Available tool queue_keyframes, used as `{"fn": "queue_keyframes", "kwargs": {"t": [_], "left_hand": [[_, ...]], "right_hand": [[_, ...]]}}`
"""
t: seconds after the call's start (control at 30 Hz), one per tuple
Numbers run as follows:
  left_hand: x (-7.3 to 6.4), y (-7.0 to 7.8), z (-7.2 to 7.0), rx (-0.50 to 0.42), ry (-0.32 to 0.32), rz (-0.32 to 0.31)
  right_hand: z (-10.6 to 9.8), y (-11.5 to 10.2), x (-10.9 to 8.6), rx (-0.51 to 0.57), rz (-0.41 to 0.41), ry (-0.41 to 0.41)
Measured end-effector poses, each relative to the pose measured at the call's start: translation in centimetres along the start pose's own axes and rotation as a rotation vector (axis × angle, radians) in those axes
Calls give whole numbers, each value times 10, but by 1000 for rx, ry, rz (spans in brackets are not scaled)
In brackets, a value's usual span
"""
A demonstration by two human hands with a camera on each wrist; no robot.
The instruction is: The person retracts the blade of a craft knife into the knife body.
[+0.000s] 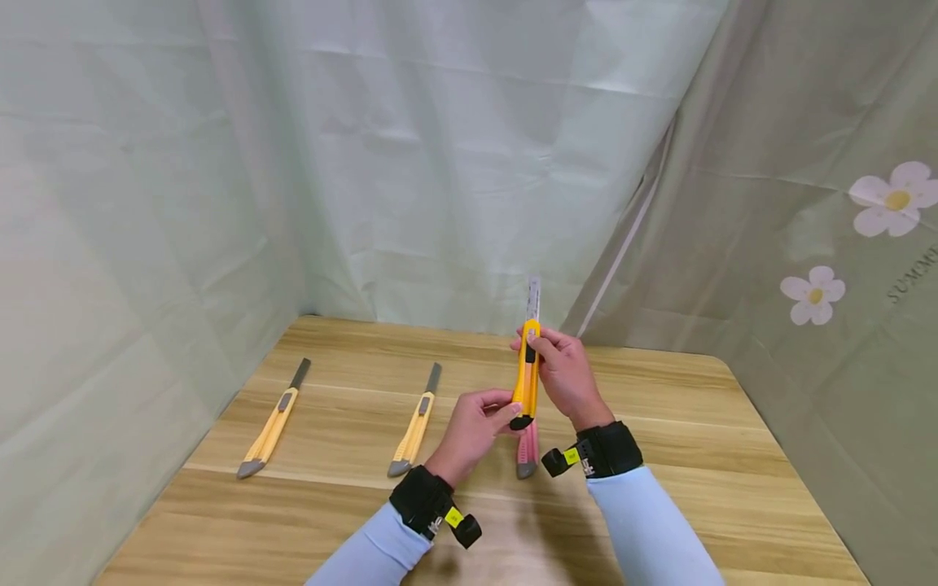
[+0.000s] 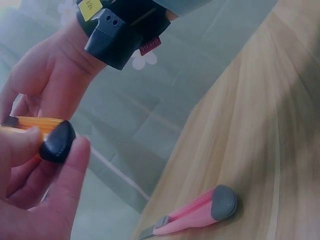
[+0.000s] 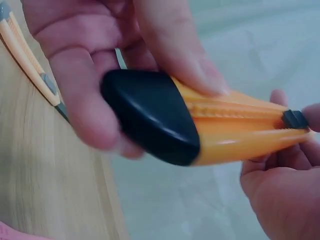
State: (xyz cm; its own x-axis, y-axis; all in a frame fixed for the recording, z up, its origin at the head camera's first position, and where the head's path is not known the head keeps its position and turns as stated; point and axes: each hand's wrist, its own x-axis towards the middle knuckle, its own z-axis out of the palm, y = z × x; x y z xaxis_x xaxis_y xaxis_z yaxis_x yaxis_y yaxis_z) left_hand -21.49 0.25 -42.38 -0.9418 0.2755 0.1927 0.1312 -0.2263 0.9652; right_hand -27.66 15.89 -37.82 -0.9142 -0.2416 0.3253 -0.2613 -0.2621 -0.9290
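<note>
A yellow-orange box cutter [image 1: 526, 378] with a black end cap [image 3: 150, 117] is held up above the table, its long blade [image 1: 533, 299] out and pointing away from me. My left hand [image 1: 472, 430] pinches the capped end between thumb and fingers. Farther up the handle, my right hand [image 1: 570, 376] grips it, with the thumb at the black slider [image 3: 295, 119]. Below them a pink box cutter [image 2: 197, 215] with a grey end lies on the table; in the head view the held cutter and hands hide its upper part.
Two pale yellow box cutters with grey ends lie to the left, one nearer [image 1: 414, 427] and one farther out [image 1: 271, 431], both with blades out. The wooden table [image 1: 659, 521] meets a pale curtain [image 1: 440, 179] behind and a flowered one [image 1: 733, 244] at right.
</note>
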Motion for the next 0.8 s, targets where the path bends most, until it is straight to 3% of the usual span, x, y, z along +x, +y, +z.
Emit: {"fn": "queue_keyframes", "kwargs": {"t": [0.2, 0.37, 0.6, 0.8], "left_hand": [[8, -18, -5, -18, 8, 8], [9, -20, -6, -14, 16, 13], [10, -22, -9, -3, 13, 21], [11, -20, -10, 7, 18, 14]], "right_hand": [[-1, 4, 0, -46, -4, 10], [0, 1, 0, -56, 14, -14], [-5, 5, 1, -148, 32, -17], [-5, 1, 2, -104, 48, -37]]}}
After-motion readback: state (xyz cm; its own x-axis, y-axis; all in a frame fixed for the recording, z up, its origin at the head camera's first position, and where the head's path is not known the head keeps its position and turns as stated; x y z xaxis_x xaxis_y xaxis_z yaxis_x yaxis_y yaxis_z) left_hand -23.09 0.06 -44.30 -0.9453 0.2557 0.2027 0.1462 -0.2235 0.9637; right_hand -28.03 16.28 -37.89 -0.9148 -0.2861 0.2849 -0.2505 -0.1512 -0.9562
